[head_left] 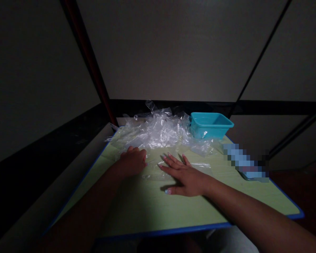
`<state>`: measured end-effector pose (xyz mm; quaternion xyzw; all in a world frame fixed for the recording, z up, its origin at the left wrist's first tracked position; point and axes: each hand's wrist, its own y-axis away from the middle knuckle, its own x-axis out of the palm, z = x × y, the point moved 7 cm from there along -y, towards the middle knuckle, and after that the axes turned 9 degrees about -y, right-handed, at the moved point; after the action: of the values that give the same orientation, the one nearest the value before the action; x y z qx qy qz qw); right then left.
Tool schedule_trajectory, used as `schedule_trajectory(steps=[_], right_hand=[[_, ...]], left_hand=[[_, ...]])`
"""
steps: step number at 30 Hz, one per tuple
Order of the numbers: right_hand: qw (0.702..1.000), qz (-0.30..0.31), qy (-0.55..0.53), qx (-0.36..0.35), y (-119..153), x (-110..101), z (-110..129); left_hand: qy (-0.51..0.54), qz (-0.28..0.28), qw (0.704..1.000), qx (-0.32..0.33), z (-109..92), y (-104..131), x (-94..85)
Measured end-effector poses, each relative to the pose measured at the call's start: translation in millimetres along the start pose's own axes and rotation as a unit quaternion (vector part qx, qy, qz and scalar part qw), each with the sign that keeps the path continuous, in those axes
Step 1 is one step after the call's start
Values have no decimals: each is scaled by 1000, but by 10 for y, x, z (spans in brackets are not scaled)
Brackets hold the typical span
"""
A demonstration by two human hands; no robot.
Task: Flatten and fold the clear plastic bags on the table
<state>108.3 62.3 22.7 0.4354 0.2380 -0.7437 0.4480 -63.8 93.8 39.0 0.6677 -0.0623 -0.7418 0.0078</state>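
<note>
A clear plastic bag (204, 165) lies flat across the middle of the table. My right hand (185, 177) rests palm down over it, fingers spread and thumb apart. At the bag's left end, my left hand (133, 161) is closed, its fingers curled and its thumb pointing to the right. Its grip seems to be on the bag's edge, though the fingers partly hide this. Beyond both hands spreads a loose heap of crumpled clear plastic bags (162, 130).
A turquoise plastic basket (212, 125) stands at the back right of the light green table (158, 214), which has a blue edge. On the right side lies a light blue item (243, 163), blurred by pixelation. A panelled wall (171, 52) rises behind the table.
</note>
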Motion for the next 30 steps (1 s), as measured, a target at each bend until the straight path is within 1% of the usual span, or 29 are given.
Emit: schedule_trajectory(steps=[4, 9, 18, 25, 30], right_hand=[[1000, -3, 7, 1, -17, 18, 13], [1000, 3, 5, -2, -31, 47, 29], [1000, -3, -4, -3, -16, 32, 49], [1000, -3, -2, 1, -22, 23, 57], [1000, 0, 7, 0, -27, 33, 52]], left_hand=[[-2, 2, 1000, -2, 2, -7, 18], [-7, 2, 1000, 12, -8, -12, 34], [-2, -8, 1000, 24, 6, -16, 35], [15, 5, 999, 38, -5, -37, 99], [17, 5, 999, 40, -8, -45, 101]])
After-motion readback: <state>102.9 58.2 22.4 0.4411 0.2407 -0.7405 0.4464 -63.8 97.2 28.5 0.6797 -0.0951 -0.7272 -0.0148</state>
